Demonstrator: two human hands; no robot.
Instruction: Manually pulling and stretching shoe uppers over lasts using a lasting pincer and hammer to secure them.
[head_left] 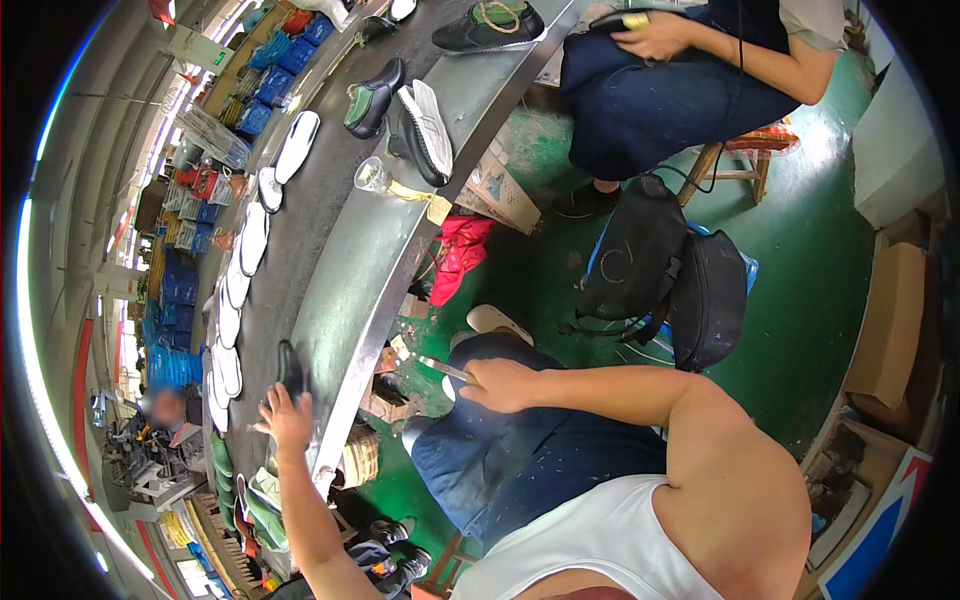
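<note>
My left hand (pixel 288 420) reaches over the bench with its fingers spread. Its fingertips are at the near end of a small black shoe (pixel 289 366); I cannot tell whether they touch it. Above my lap, my right hand (pixel 498 386) is closed round a slim brush-like tool (pixel 442 367) with a pale, wider tip. Further along the bench lies a black shoe with a white sole (pixel 430 135), tipped on its side. Next to it stands a black shoe with a green lining (pixel 373 100). A clear plastic cup (pixel 373 176) is by the bench edge.
White soles or insoles (pixel 228 310) line the long dark bench (pixel 340 300). A co-worker (pixel 660 90) sits at the upper right, holding a dark shoe. Black bags (pixel 650 270) rest on the green floor behind me. A cardboard box (pixel 885 325) stands far right.
</note>
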